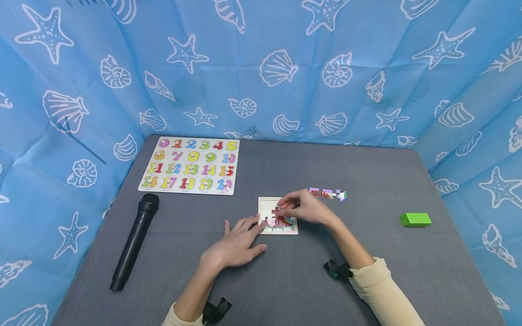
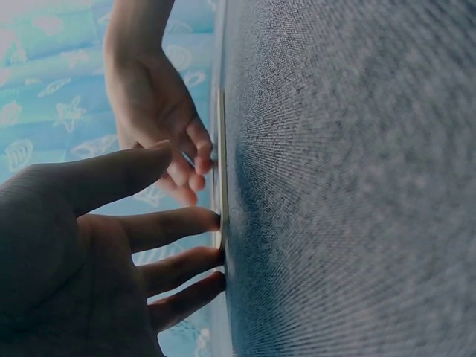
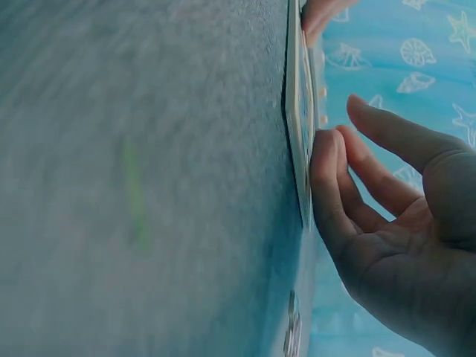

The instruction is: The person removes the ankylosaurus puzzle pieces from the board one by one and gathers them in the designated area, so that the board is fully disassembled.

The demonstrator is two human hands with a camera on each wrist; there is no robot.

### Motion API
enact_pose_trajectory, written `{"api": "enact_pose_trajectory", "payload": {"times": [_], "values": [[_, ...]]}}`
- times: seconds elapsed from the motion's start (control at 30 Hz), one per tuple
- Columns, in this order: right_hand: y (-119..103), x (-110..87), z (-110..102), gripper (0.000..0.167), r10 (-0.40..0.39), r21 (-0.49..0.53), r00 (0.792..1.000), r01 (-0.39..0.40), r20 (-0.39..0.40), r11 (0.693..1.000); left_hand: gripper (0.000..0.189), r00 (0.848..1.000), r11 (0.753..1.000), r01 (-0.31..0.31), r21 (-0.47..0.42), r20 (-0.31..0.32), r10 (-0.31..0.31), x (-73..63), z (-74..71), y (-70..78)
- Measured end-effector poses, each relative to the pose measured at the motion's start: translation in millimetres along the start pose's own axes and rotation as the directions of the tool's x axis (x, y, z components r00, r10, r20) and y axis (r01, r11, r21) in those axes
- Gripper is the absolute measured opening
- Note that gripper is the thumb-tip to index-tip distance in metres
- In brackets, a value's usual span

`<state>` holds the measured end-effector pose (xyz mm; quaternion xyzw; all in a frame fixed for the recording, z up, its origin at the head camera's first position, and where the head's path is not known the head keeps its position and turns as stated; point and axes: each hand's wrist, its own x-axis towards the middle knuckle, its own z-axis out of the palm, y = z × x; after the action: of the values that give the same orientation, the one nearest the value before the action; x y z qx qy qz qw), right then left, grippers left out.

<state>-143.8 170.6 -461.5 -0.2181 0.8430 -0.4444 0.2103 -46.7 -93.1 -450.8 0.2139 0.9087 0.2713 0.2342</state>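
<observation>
Beige sleeves (image 1: 385, 294) came nearest to us, rolled back from the person's forearms, with black bands (image 1: 216, 311) close by their cuffs. Beyond them we saw a blue curtain (image 1: 281, 27) printed with white starfish and shells, then the grey desk (image 1: 346, 271) that carried everything. On its far left part we found a white number board (image 1: 189, 165), its coloured figures running from 0 to 20, and just below that a black microphone (image 1: 133, 244) lying aslant.

We saw the left hand (image 1: 236, 244) palm down, its grip apart, fingers spread and fingertips touching the left side of a small wooden puzzle tray (image 1: 267, 208) near the middle of the desk. The right hand (image 1: 306, 206) was over the tray from the other side, fingers bent, their tips down at the pieces; we could not tell whether its grip was together on one of them. Reddish puzzle pieces (image 1: 281, 222) filled the lower and right parts of the tray, and pale backing showed at upper left.

Well to the right we noted a green block (image 1: 415, 220). Smallest were the loose pieces (image 1: 327, 194), lying in a row just behind the right hand.
</observation>
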Motion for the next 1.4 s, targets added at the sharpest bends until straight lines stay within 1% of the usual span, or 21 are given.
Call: {"api": "enact_pose_trajectory", "payload": {"times": [0.13,0.17,0.47,0.7,0.9,0.97,1.03,1.17,1.2,1.27,1.4], "values": [[-2,4.8,4,0.024,0.018,-0.016,1.0,-0.018,0.014,1.0,0.064,1.0,1.0,-0.001,-0.003,-0.003,0.001,-0.4,0.1,0.8],[-3,5.7,4,0.024,0.024,-0.024,1.0,-0.024,0.015,0.999,0.064,1.0,1.0,0.011,-0.005,0.006,-0.011,-0.8,-1.9,3.2],[-7,11.3,4,0.019,0.08,-0.108,0.997,-0.079,0.008,0.991,0.064,1.0,1.0,0.022,0.002,0.001,-0.022,-0.6,-0.5,3.0],[-8,13.6,7,0.019,0.087,-0.15,0.996,-0.087,-0.007,0.985,0.064,1.0,1.0,0.018,0.007,-0.003,-0.018,0.2,0.2,1.9],[-12,13.8,10,0.021,0.092,-0.213,0.996,-0.094,-0.02,0.972,0.065,1.0,1.0,0.023,0.007,-0.001,-0.023,-0.8,-1.7,3.1],[-14,13.6,11,0.021,0.099,-0.225,0.995,-0.103,-0.026,0.969,0.065,1.0,1.0,0.014,0.007,-0.006,-0.014,-0.4,-0.9,1.3],[-15,13.9,12,0.022,0.103,-0.231,0.994,-0.107,-0.03,0.967,0.066,1.0,1.0,-0.009,0.014,-0.028,0.009,4.1,6.8,-8.6],[-17,13.0,14,0.022,0.106,-0.247,0.994,-0.112,-0.038,0.963,0.067,0.999,1.0,-0.022,0.005,-0.034,0.023,6.2,10.8,-14.8],[-17,12.8,15,0.023,0.108,-0.25,0.993,-0.114,-0.039,0.961,0.067,0.999,1.0,-0.021,0.005,-0.031,0.021,6.2,10.3,-14.3],[-17,12.6,15,0.023,0.113,-0.256,0.993,-0.12,-0.042,0.959,0.066,1.0,1.0,-0.001,-0.006,-0.01,0.001,2.1,2.9,-5.3],[-19,13.0,16,0.022,0.113,-0.271,0.993,-0.118,-0.036,0.955,0.065,1.0,1.0,0.016,0.003,0.001,-0.016,-0.5,-1.6,1.9]]}}
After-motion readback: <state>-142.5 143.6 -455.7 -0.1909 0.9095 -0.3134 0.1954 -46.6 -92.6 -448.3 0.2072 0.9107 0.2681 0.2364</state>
